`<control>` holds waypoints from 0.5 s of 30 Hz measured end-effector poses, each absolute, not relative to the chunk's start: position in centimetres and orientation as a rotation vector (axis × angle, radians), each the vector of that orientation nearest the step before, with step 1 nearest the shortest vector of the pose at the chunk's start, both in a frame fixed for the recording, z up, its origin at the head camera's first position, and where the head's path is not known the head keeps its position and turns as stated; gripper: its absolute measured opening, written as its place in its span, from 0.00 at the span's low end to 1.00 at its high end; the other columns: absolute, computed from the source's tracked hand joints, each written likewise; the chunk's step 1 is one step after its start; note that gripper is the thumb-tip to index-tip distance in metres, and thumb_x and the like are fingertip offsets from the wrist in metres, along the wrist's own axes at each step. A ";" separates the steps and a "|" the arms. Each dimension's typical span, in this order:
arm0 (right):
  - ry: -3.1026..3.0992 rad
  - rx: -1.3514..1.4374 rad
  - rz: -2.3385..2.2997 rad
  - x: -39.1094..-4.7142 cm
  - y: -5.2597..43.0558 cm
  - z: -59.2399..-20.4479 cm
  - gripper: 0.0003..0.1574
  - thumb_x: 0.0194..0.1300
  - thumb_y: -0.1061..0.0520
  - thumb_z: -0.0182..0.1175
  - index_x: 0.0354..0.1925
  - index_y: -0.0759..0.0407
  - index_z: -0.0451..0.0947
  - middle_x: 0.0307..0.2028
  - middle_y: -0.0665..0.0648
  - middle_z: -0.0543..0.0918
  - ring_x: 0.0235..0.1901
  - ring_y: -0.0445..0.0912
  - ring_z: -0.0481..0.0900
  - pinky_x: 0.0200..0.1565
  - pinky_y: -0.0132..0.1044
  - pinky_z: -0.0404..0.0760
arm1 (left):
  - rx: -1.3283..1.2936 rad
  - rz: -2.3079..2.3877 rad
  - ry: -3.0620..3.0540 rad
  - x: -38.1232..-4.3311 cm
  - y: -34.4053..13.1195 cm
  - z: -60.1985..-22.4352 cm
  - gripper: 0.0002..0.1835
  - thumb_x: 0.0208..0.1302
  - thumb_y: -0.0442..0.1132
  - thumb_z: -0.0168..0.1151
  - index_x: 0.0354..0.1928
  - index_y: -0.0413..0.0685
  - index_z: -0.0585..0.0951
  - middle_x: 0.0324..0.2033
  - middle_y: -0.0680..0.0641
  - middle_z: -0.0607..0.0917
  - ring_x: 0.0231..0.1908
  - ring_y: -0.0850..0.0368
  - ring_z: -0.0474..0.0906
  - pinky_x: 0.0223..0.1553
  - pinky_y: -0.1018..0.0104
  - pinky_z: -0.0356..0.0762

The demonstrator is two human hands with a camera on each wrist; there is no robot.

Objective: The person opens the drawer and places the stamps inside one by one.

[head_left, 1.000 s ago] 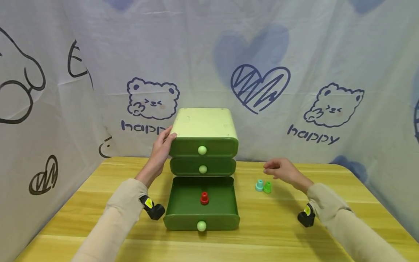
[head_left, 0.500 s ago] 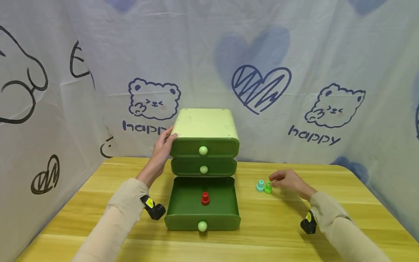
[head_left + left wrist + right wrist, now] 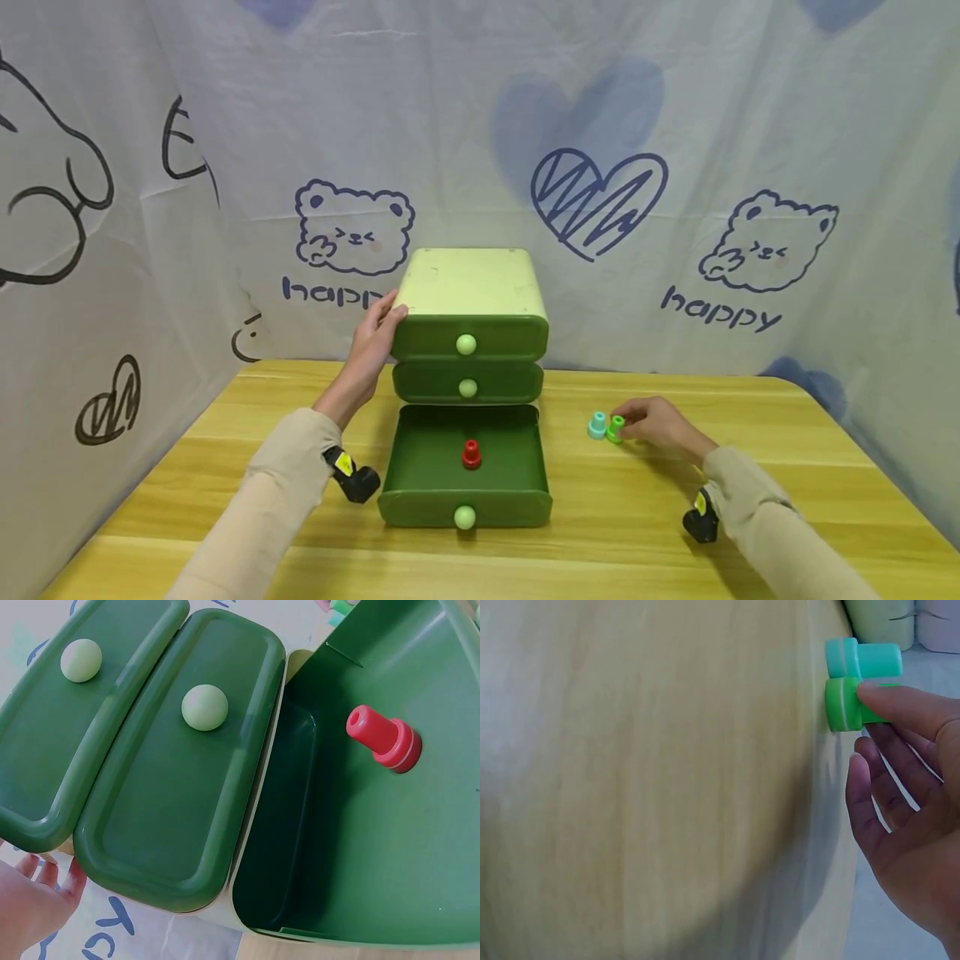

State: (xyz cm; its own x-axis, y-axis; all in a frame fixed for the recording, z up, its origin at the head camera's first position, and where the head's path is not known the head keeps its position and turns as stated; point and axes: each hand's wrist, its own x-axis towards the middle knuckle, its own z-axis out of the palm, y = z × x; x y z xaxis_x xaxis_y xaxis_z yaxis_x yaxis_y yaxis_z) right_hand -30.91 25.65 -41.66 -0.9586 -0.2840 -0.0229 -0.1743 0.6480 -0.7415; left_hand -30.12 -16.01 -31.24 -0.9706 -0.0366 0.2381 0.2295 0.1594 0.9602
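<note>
In the head view, a small drawer cabinet (image 3: 471, 279) has a cream top and green drawer fronts. My left hand (image 3: 372, 335) rests against its upper left side; the left wrist view shows fingertips (image 3: 73, 881) at the side of the upper drawers. The bottom drawer (image 3: 420, 508) stands pulled out, with a red stepped peg (image 3: 471, 456) upright inside. Right of the cabinet, my right hand (image 3: 658, 423) pinches a bright green stepped peg (image 3: 841, 705) between thumb and fingers. A turquoise peg (image 3: 879, 660) stands right beside the green one.
The cabinet stands on a wooden table (image 3: 637, 533). Behind and at the sides hangs a white cloth (image 3: 465, 125) with bear and heart drawings. The upper drawers are closed, each with a round pale knob (image 3: 205, 707).
My right hand has come down from above the pegs, closing thumb and fingers on the green one. My left hand has stayed at the cabinet's side.
</note>
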 end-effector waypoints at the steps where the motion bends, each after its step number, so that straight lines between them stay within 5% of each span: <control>1: 2.727 -0.380 -1.202 -30.9 25.7 -41.7 0.18 0.56 0.68 0.65 0.47 0.71 0.80 0.39 0.57 0.83 0.38 0.48 0.77 0.38 0.38 0.78 | -0.191 -1.904 -2.225 -30.1 -16.0 -31.2 0.33 0.73 0.48 0.47 0.75 0.47 0.55 0.70 0.42 0.60 0.66 0.46 0.58 0.66 0.54 0.57; 15: 2.736 -0.373 -1.185 -30.9 25.8 -41.8 0.18 0.57 0.67 0.66 0.47 0.70 0.81 0.38 0.57 0.83 0.37 0.47 0.78 0.37 0.39 0.80 | -0.195 -1.907 -2.221 -30.1 -16.0 -31.3 0.32 0.73 0.47 0.47 0.75 0.47 0.55 0.70 0.42 0.60 0.65 0.46 0.58 0.66 0.54 0.57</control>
State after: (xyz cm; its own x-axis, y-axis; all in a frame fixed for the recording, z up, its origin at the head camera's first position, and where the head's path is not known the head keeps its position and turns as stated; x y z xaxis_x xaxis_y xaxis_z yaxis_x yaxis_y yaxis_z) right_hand -30.91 25.79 -41.83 -0.9600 -0.2788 -0.0273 -0.1709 0.6599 -0.7317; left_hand -30.10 -16.01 -31.27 -0.9697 -0.0343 0.2418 0.2339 0.1553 0.9598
